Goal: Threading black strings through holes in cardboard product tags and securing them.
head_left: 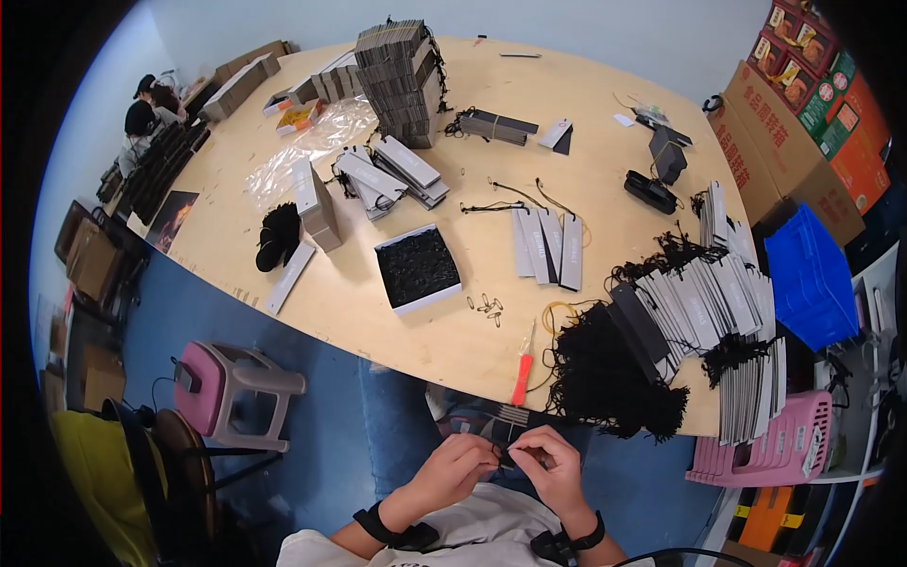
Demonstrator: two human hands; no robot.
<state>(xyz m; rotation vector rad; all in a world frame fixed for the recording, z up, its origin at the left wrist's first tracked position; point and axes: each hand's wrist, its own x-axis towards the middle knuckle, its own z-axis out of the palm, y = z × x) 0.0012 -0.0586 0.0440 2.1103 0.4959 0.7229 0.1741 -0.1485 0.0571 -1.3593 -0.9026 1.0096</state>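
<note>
Red characters [765,118] on the brown cardboard carton [794,180], pale lettering [570,244] on grey tags [572,269].

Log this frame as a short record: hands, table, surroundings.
Left hand: above the lap, fingertips pinched at a thin dark piece, too small to identify
Right hand: beside the left, fingertips at the same piece
Table near edge: red-handled tool, loose rings, white box of small black pieces
Table right: black cords, rows of tags
Table back: tall banded stack
Floor, left: pink-topped stool
Beyond table, right: blue bin
Far left: another person
</note>
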